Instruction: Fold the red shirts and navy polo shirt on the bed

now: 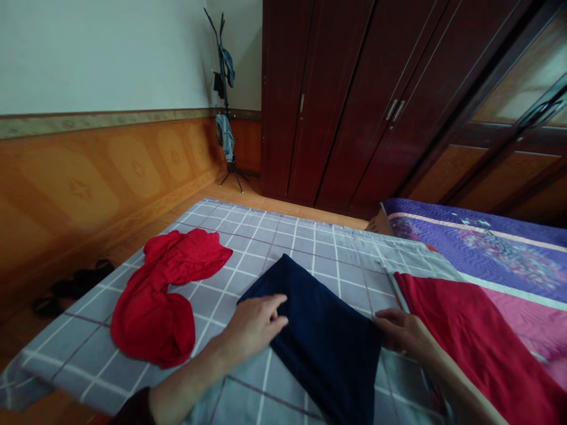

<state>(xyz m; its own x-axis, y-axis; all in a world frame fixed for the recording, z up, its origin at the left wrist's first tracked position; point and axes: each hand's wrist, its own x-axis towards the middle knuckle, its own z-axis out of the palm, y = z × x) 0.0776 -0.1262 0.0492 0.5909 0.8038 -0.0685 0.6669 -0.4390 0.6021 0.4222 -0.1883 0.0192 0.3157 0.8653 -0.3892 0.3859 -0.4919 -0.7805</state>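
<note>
The right hand (401,333) has its thumb and fingertips closed on the right corner of the dark blue cloth (325,324). The left hand (259,321) is at the left part of this cloth, palm down, with fingers loosely bent and a small gap between thumb and forefinger; whether it pinches some fabric, I cannot say surely.

The dark blue cloth lies flat on the grey checked cover (266,236), in front of the person. One corner points away to the far side, and its long axis goes from there towards the near right, where the picture cuts its lower end.

To its left, a strip of checked cover separates it from the crumpled red cloth (153,319). Beyond the far corner, the cover is open until its far edge. On the right there is less room: another red fabric (473,330) lies just beside the right hand, and past it is a purple bedspread (487,236). Farther away stand the dark wardrobe (345,106) and a coat stand (225,88).
</note>
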